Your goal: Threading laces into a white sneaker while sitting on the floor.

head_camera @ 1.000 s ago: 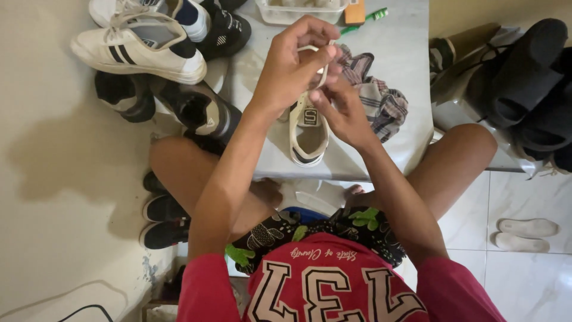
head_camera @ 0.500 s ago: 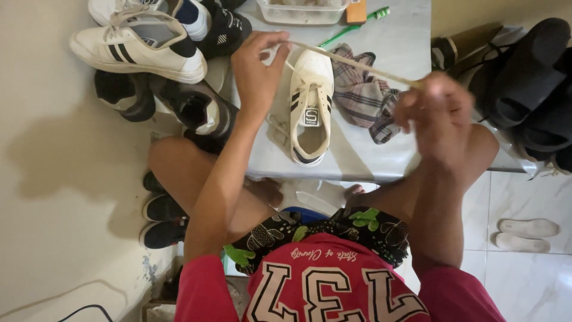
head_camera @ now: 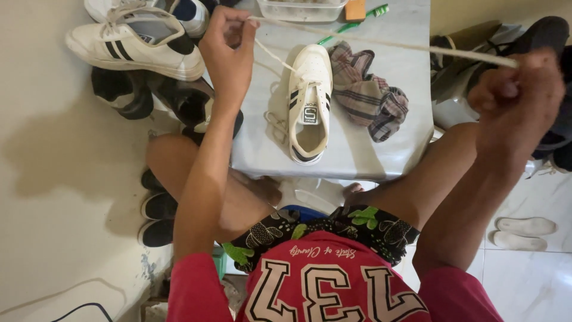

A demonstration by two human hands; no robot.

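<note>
Since the earlier frames the two hands have drawn far apart: a second ago they worked close together above the shoe, and now the lace is pulled out long and taut between them. Nearest, the right hand [head_camera: 515, 95] sits out past the right edge of the table [head_camera: 381, 149], above the knee, its grip closed in a fist around one end of the white shoelace [head_camera: 381, 43]. The lace runs from there across the table to the left hand [head_camera: 229, 50], raised over the table's left far corner, whose fingers pinch the other part of it; a shorter strand drops from that pinch down to the white sneaker [head_camera: 308, 101]. The sneaker lies on the table, toe away from the person, opening facing up. Just beside it to the right lies a crumpled plaid cloth [head_camera: 366, 92]. Farther off, a green toothbrush [head_camera: 351, 27] rests near the far edge, and another white sneaker [head_camera: 134, 42] lies on the floor to the left.
</note>
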